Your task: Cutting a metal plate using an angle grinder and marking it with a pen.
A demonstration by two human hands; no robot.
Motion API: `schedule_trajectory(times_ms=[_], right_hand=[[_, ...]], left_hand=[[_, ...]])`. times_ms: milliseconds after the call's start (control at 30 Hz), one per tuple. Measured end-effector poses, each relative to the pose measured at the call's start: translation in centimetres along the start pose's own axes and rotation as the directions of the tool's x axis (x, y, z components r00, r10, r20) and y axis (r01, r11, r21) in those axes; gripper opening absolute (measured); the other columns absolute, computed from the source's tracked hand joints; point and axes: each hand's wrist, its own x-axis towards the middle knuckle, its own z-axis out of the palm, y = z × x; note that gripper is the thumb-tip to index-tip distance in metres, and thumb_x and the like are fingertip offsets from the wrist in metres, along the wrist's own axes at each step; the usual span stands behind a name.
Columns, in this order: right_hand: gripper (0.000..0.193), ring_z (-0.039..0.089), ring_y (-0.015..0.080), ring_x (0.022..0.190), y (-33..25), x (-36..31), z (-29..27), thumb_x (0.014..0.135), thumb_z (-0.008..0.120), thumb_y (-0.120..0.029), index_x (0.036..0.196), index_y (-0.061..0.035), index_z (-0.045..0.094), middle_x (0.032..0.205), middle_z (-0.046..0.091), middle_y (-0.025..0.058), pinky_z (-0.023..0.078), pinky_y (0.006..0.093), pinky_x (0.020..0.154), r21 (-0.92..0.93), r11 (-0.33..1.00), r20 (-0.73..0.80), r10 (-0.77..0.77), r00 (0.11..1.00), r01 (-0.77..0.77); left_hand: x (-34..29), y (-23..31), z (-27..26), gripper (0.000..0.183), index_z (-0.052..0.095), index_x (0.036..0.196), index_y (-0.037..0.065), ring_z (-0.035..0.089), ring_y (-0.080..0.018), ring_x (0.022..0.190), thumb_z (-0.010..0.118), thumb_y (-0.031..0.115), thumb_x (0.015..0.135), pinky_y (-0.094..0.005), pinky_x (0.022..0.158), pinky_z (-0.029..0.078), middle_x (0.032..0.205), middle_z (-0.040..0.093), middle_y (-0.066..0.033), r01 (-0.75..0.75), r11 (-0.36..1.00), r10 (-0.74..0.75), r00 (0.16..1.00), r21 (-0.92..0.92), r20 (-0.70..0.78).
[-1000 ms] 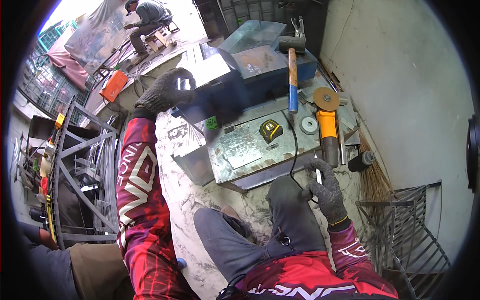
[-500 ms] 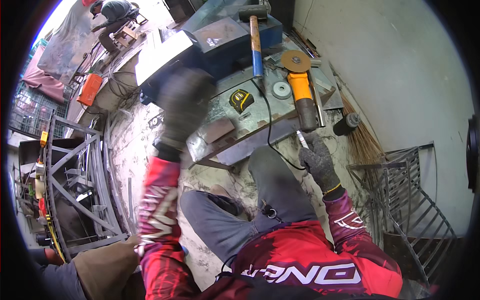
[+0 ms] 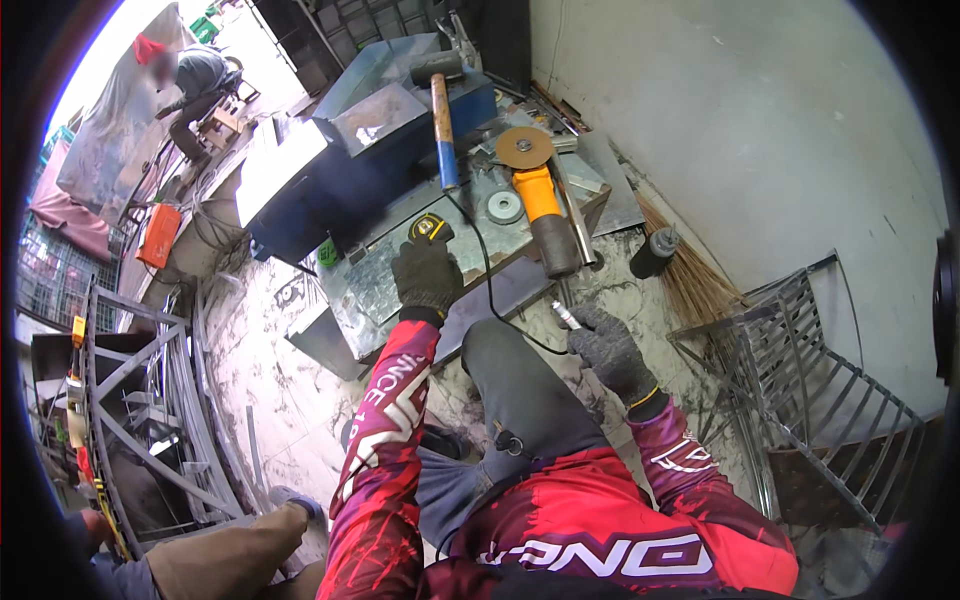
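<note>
My left hand (image 3: 427, 275), in a dark grey knitted glove, is over the metal-topped bench (image 3: 375, 225). Its fingers close on the near edge of a black and yellow tape measure (image 3: 430, 227), covering part of it. Gloved the same way, my right hand (image 3: 613, 352) is raised by my knee, closed around a slim white and silver marker-like stick (image 3: 566, 316) with its tip toward the bench. Just beyond it an orange angle grinder (image 3: 545, 215) with a brown disc lies on the bench. Its black cord (image 3: 489, 285) loops down toward my right hand.
A hammer (image 3: 443, 130) with a blue-ended handle rests by a blue metal box (image 3: 320, 180). A grey disc (image 3: 504, 207) lies near the grinder. On the right are a black bottle (image 3: 655, 253), a broom (image 3: 685, 270) and a metal grille (image 3: 810, 360). Another person (image 3: 195, 85) sits far left.
My left hand has come down and right to the tape measure, from a blurred position over the bench's left side. My right hand still holds the stick. The whole view has shifted.
</note>
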Motion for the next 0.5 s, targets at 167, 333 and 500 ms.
schedule_trajectory(times_ms=[167,333,500], right_hand=[[0.028,0.068,0.0281,0.095,1.5,-0.2,0.2,0.095,0.062,-0.012,0.120,-0.0020,0.070,0.104,0.071,0.0124,0.054,0.0401,0.084,-0.420,0.784,0.087,-0.466,0.880,0.457],[0.026,0.067,0.0370,0.100,1.6,-0.2,0.9,0.094,0.067,-0.017,0.119,-0.0094,0.073,0.108,0.070,0.0166,0.053,0.0452,0.089,-0.489,0.749,0.186,-0.411,0.892,0.447],[0.027,0.067,0.0358,0.100,-1.5,-0.2,1.4,0.092,0.069,-0.014,0.119,-0.0086,0.072,0.109,0.071,0.0156,0.053,0.0441,0.088,-0.381,0.708,0.247,-0.542,0.803,0.595]], left_hand=[[-4.7,0.8,-6.8,0.024,0.066,0.095,0.003,0.063,-0.0388,0.086,0.065,0.028,0.093,-0.0464,0.075,0.050,0.090,0.063,-0.0191,-0.104,0.730,0.370,0.891,-0.675,0.263],[-11.2,2.4,-9.5,0.015,0.068,0.103,0.000,0.061,-0.0235,0.075,0.068,0.011,0.091,-0.0375,0.070,0.050,0.084,0.062,-0.0129,0.097,0.523,0.215,0.946,-0.847,0.242],[-12.7,2.6,-12.1,0.017,0.067,0.105,0.001,0.060,-0.0237,0.077,0.067,0.009,0.090,-0.0351,0.072,0.049,0.087,0.061,-0.0109,0.073,0.538,0.120,0.979,-0.840,0.163]])
